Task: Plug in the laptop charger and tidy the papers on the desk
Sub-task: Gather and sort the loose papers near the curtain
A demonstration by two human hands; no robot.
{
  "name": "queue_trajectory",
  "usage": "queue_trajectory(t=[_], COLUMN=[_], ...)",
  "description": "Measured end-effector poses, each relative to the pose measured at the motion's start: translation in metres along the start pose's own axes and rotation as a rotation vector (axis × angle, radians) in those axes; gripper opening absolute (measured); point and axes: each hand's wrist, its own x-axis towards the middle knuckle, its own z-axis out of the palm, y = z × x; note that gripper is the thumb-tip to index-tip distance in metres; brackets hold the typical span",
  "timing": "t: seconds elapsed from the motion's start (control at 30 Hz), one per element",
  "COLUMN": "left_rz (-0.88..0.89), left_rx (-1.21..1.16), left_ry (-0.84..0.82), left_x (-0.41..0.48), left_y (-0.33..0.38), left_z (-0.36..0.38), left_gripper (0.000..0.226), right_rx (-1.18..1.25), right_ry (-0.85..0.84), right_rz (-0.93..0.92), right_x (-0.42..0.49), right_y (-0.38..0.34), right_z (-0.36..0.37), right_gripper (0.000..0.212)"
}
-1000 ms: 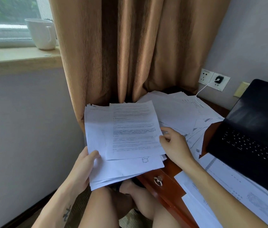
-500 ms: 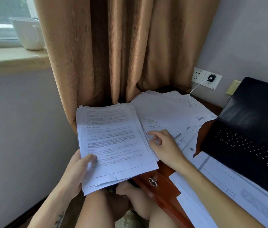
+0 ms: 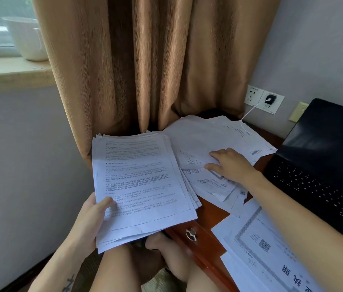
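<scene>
Head cam, quick status for you. Charger side looks done: the black charger plug (image 3: 269, 99) sits in the wall socket (image 3: 277, 106), and the white cable (image 3: 248, 113) drops from it onto the far corner of the paper heap. Its other end is hidden, so I can't tell whether it reaches the laptop (image 3: 318, 169). Laptop's open at the right of the table (image 3: 210, 209), screen dark.

Papers: approx halfway, I'd judge. Your left hand (image 3: 90, 220) grips the gathered stack (image 3: 143, 186) near its lower left corner, thumb on top, fingers underneath. The stack hangs mostly off the table's left edge, over your lap. Top's fairly square, but the lower sheets fan out a bit.

Your right hand (image 3: 231, 165) lies flat with fingers fairly straight on the loose sheets (image 3: 204, 138) at the back of the table. It's touching them, not pinching anything as far as I can see.

Still to do: that overlapping heap btw the stack and laptop, plus the bordered sheets (image 3: 259, 239) at the front, partly under your right forearm. Then square it all up & set it down.

Watch that cable: pulling sheets from under it could tug the plug.
</scene>
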Motion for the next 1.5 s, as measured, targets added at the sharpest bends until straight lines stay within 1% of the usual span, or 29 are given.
queue_trajectory(t=[0.07, 0.1, 0.13, 0.17, 0.2, 0.23, 0.27, 0.3, 0.37, 0.4, 0.5, 0.6, 0.63, 0.7, 0.8, 0.87, 0.93, 1.0, 1.07, 1.17, 1.33, 1.4, 1.43, 1.5], left_rz=[-0.001, -0.002, -0.004, -0.003, -0.003, -0.004, -0.006, -0.007, -0.006, -0.005, -0.005, -0.010, -0.012, -0.016, -0.018, -0.011, -0.004, -0.004, -0.008, -0.011, -0.018, -0.017, -0.015, -0.014], left_rx=[0.003, 0.003, 0.004, 0.005, 0.008, 0.007, 0.006, 0.004, 0.003, 0.004, 0.006, 0.010, 0.007, 0.006, 0.012, 0.019, 0.025, 0.027, 0.031, 0.030, 0.024, 0.024, 0.023, 0.032], left_ry=[0.001, 0.001, 0.001, 0.001, -0.003, -0.005, -0.007, -0.006, -0.004, -0.003, -0.005, -0.007, -0.006, -0.007, -0.010, -0.008, 0.001, 0.000, -0.001, -0.006, -0.015, -0.007, -0.010, -0.012], left_x=[0.000, 0.000, 0.000, -0.001, -0.001, -0.001, -0.002, -0.002, -0.002, -0.003, -0.003, -0.003, -0.002, -0.002, -0.003, -0.004, -0.004, -0.006, -0.006, -0.006, -0.007, -0.008, -0.009, -0.010], left_y=[0.000, 0.001, 0.001, 0.001, 0.002, 0.002, 0.002, 0.002, 0.002, 0.002, 0.002, 0.002, 0.002, 0.002, 0.003, 0.004, 0.003, 0.004, 0.004, 0.005, 0.006, 0.005, 0.004, 0.004], left_z=[0.000, 0.000, 0.000, 0.000, 0.000, 0.000, 0.000, -0.001, 0.000, 0.000, 0.000, -0.001, -0.001, -0.001, -0.001, 0.000, 0.000, 0.001, 0.000, 0.000, 0.000, -0.001, -0.002, -0.002], left_gripper=[0.034, 0.034, 0.034, 0.034, 0.034, 0.033, 0.033, 0.033, 0.032, 0.032, 0.032, 0.032, 0.033, 0.032, 0.032, 0.032, 0.031, 0.030, 0.030, 0.030, 0.030, 0.029, 0.029, 0.028], right_rx=[-0.138, -0.237, -0.347, -0.411, -0.457, -0.456, -0.441, -0.416, -0.342, -0.318, -0.306, -0.323, -0.308, -0.248, -0.054, 0.115, 0.279, 0.577, 0.881, 1.181, 1.801, 1.886, 1.864, 1.702], right_ry=[0.069, 0.075, 0.045, 0.029, 0.020, 0.010, 0.025, 0.053, 0.073, 0.072, 0.007, -0.046, -0.038, 0.021, 0.191, 0.325, 0.404, 0.401, 0.353, 0.289, 0.294, 0.292, 0.290, 0.269], right_rz=[-0.072, -0.122, -0.153, -0.150, -0.140, -0.129, -0.145, -0.171, -0.154, -0.144, -0.109, -0.105, -0.090, -0.037, 0.052, 0.087, 0.122, 0.145, 0.125, 0.108, 0.072, 0.115, 0.160, 0.262], right_x=[0.002, 0.003, 0.002, 0.002, 0.003, 0.003, 0.003, 0.004, 0.004, 0.003, 0.002, 0.001, 0.001, 0.001, -0.003, -0.009, -0.014, -0.023, -0.034, -0.050, -0.061, -0.063, -0.064, -0.066], right_y=[0.000, -0.001, -0.001, 0.000, 0.000, -0.001, -0.002, -0.003, -0.004, -0.005, -0.004, -0.007, -0.008, -0.009, -0.009, -0.007, -0.007, -0.015, -0.027, -0.054, -0.085, -0.091, -0.093, -0.095], right_z=[0.002, 0.005, 0.007, 0.009, 0.009, 0.007, 0.004, 0.002, 0.001, 0.001, -0.002, -0.008, -0.009, -0.011, -0.014, -0.018, -0.023, -0.032, -0.043, -0.061, -0.085, -0.082, -0.075, -0.054], right_gripper=[0.053, 0.043, 0.033, 0.033, 0.043, 0.052, 0.055, 0.051, 0.035, 0.034, 0.036, 0.055, 0.056, 0.047, 0.027, 0.025, 0.029, 0.032, 0.029, 0.023, 0.026, 0.026, 0.025, 0.023])
